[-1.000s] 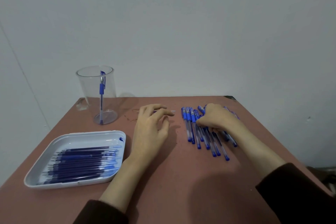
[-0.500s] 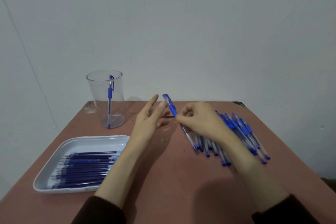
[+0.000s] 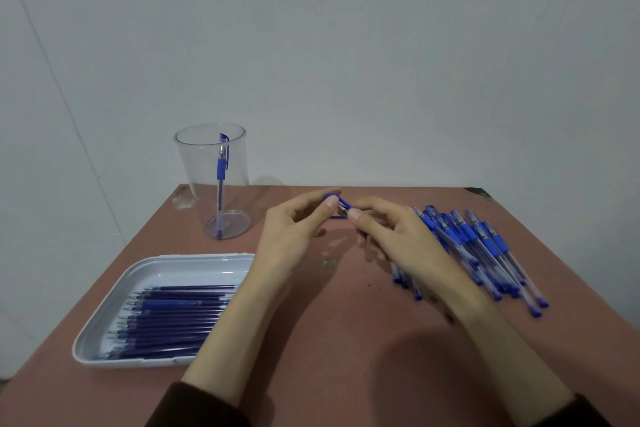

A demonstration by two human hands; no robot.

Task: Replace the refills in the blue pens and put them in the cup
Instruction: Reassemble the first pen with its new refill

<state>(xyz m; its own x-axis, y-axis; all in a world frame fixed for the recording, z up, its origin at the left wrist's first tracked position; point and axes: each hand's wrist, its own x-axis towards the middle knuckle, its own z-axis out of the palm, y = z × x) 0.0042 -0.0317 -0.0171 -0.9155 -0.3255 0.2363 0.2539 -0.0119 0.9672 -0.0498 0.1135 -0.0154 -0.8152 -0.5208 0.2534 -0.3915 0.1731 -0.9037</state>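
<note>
Where both hands meet over the middle of the worktop (image 3: 346, 350), a blue pen (image 3: 341, 205) is caught between them, lifted off the surface.

Left hand (image 3: 294, 232): thumb and fingertips curled in, pinching the pen's blue end from the left.
Right hand (image 3: 391, 236): thumb and forefinger pinching the same pen just right of that, other fingers curled underneath. Most of the barrel is hidden behind this hand. The two thumb tips are nearly touching. Cannot tell whether the cap is seated or loose.

Pen pile (image 3: 485, 246): many blue-gripped pens fanned loosely on the worktop, right of the right hand, some running under its wrist.

Cup (image 3: 194, 177): clear plastic, upright, far left, well apart from the hands. One finished pen (image 3: 220, 180) stands inside, leaning against the wall with its clip up at the rim.

Tray (image 3: 180, 270): white, near left, its right edge passing behind the left forearm. Dark blue refills (image 3: 173, 315) lie in it side by side, running left to right.

Dark sleeves (image 3: 204, 406) show at the near edge.
</note>
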